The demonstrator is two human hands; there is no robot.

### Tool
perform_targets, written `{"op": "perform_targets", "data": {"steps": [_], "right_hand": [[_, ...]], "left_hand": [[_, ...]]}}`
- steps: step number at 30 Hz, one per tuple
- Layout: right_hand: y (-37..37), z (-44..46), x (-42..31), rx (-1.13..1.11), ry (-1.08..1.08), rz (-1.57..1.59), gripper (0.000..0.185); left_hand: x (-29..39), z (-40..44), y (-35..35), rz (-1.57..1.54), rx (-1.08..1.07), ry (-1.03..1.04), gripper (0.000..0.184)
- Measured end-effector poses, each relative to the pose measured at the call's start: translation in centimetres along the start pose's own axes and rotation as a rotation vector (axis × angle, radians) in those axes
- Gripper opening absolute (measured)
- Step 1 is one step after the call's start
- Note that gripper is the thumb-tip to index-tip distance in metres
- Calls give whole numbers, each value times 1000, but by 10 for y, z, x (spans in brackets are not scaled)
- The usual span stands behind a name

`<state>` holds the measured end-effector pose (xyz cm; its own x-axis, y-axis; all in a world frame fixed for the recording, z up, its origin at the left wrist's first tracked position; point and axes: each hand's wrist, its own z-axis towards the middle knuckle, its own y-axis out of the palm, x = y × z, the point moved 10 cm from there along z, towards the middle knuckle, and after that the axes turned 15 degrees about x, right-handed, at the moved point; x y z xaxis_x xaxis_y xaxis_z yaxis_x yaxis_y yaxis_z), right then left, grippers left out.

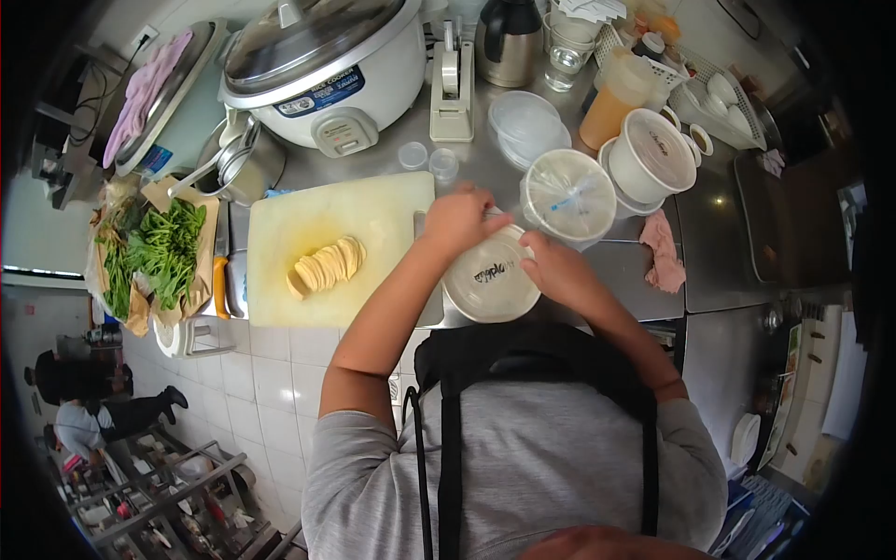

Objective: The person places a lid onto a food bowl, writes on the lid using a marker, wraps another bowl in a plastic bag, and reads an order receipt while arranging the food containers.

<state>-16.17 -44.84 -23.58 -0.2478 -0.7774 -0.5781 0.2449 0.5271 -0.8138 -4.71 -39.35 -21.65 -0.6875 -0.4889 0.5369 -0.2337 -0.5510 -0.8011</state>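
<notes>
A round container with a translucent, hand-lettered lid point(492, 273) stands at the counter's front edge, close to my body. My left hand point(459, 221) is at its upper left rim, fingers curled at the lid's edge. On the right rim my right hand point(557, 267) presses with its fingers bent. Left of them, sliced pale yellow food point(327, 266) lies in a row on the cutting board point(387, 201). Just behind my right hand is a white tub covered in clear plastic point(568, 194).
Behind are a rice cooker point(322, 70), a tape dispenser point(453, 93), stacked clear lids point(529, 126) and a lidded tub point(651, 154). A pink cloth point(662, 250) lies right. Leafy greens point(168, 247) and an orange-handled knife point(220, 280) are left. Two people point(103, 420) are beyond, lower left.
</notes>
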Motion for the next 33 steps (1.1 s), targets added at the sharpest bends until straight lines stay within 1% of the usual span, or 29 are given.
{"op": "perform_targets", "data": {"steps": [1,2,6,9,12,15,18,21,24,26,27,30,33], "right_hand": [[0,0,1,-5,16,9,28],[0,1,2,-11,32,19,27],[2,1,8,-45,85,2,22],[-3,6,2,5,-13,-17,20],[-3,1,-3,31,-47,12,14],[-20,-7,-23,235,-134,7,8],[-31,-15,-51,356,-425,-79,7],[-2,-16,-26,42,-236,65,9],[-2,-21,-26,22,-211,102,8],[-13,-24,-16,223,-178,302,11],[-16,-27,-7,325,-160,401,13],[22,-38,59,321,408,829,20],[25,-25,34,302,82,771,25]], "left_hand": [[6,0,8,36,-93,30,33],[8,0,12,28,-116,38,41],[6,-1,20,-20,-148,76,37],[5,-2,24,-24,-165,101,36],[8,-5,25,-20,-165,116,36],[8,-10,24,-35,-151,117,36],[9,-14,25,-42,-145,151,36],[13,-16,25,-36,-142,227,35],[19,-17,20,-57,-102,298,34],[20,-17,19,-53,-80,323,33],[16,-16,17,-51,-81,301,33],[10,-12,12,-46,-80,256,32],[13,-11,13,-43,-83,254,31]]}}
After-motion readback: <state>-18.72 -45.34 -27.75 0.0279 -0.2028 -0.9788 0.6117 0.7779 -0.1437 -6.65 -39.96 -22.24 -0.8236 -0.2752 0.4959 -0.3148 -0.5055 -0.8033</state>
